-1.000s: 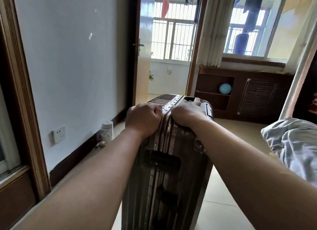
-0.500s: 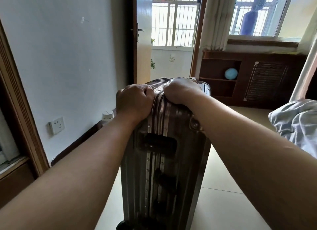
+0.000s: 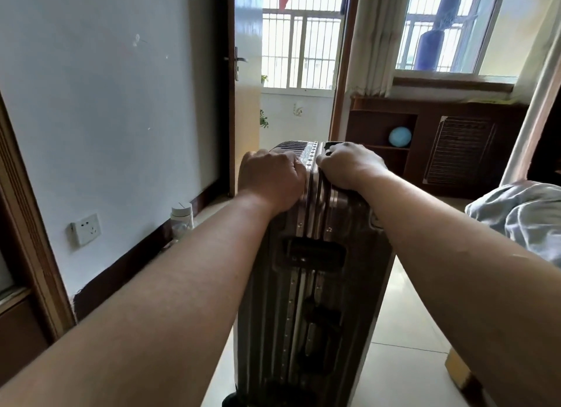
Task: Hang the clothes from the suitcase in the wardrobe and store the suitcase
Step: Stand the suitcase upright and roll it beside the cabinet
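One wall (image 3: 106, 103): it bounds the left side, with a dark skirting along its foot and a door frame at the near left edge.
Floor (image 3: 403, 346): pale tiles run forward on both sides of the suitcase toward the doorway; the right-hand strip is wider.
Suitcase (image 3: 315, 285): brown, ribbed and closed, it stands upright on the tiles in the middle, between the wall and the grey bedding (image 3: 522, 218), apart from both.
Door (image 3: 247, 88): it stands open straight ahead, beyond the case.
Cabinet (image 3: 455, 151): this low wooden unit under the window closes off the far right.
Left hand (image 3: 270, 179): it rests on the case's top, fingers curled over the left shell.
Right hand (image 3: 349, 166): it grips the top of the right shell, fingers curled down over it.
Hidden: both sets of fingertips are out of sight behind the knuckles; the forearms cover much of the case's sides and part of the white bottle (image 3: 181, 218) by the skirting; the bottom frame edge cuts off the base, with only one dark wheel showing.
Change: both hands keep the hold they had half a second ago, and the case stands in much the same spot; a second ago the wheel was out of frame.
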